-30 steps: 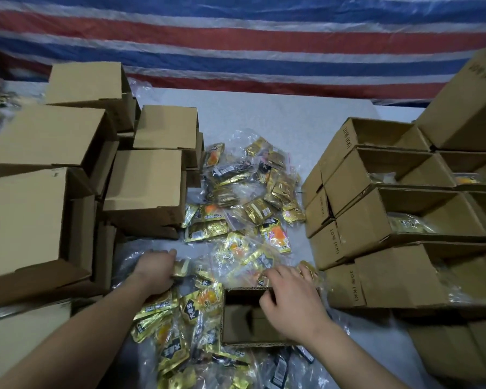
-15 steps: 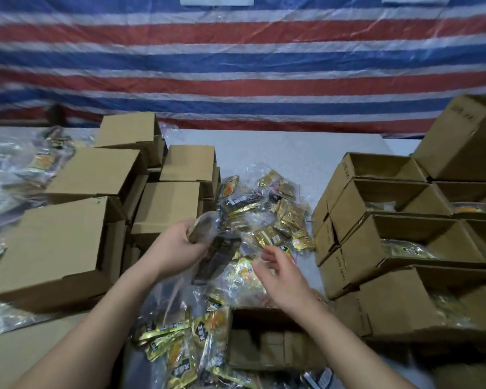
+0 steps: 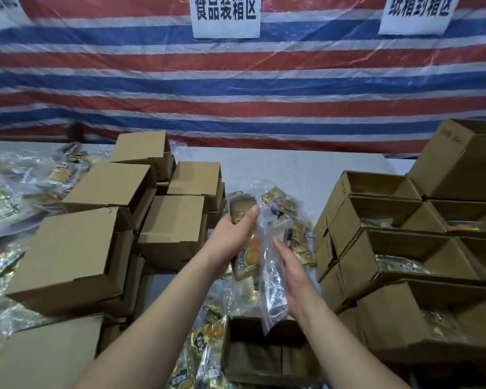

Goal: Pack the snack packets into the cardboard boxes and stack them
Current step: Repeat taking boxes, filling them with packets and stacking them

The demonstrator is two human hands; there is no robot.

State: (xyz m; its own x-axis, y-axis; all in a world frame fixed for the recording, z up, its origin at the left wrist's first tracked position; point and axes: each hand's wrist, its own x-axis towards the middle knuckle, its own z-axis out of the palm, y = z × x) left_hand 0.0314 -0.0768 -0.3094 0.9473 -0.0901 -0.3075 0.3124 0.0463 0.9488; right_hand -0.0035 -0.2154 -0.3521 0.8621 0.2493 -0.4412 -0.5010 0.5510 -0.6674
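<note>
My left hand (image 3: 233, 234) grips a clear bag of gold snack packets (image 3: 246, 258), raised above the table. My right hand (image 3: 291, 273) lies with straight fingers flat against the bag's right side. Below the hands stands an open cardboard box (image 3: 253, 357) at the near edge, its inside dark. More gold and black snack packets (image 3: 289, 217) lie in clear bags on the table behind the hands, and others (image 3: 205, 346) lie left of the open box.
Closed cardboard boxes (image 3: 76, 248) are stacked on the left. Open boxes (image 3: 399, 248) holding packets are stacked on the right. Bags of packets (image 3: 9, 203) lie at far left. A striped tarp with paper signs (image 3: 225, 15) hangs behind the white table (image 3: 278, 167).
Both hands rose from the table; the left hand lifted a clear bag of packets higher and the right hand came flat against it. The camera tilted upward.
</note>
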